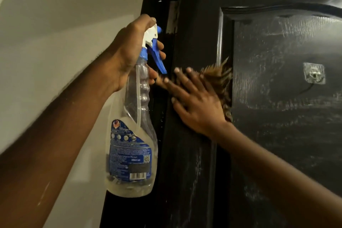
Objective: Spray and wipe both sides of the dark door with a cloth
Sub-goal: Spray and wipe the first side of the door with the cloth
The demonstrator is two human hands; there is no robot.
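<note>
Dark door (277,135) bears clear adhesive hook (314,73); brown cloth (218,77) against it.

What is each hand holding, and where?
The left hand grips the spray bottle at its neck; right hand presses the cloth flat against the door.

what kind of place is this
Likely indoors in a home, at a room doorway: a dark panelled door bearing a stick-on hook, a plain painted wall beside it, and a household spray bottle in the left hand.
</note>
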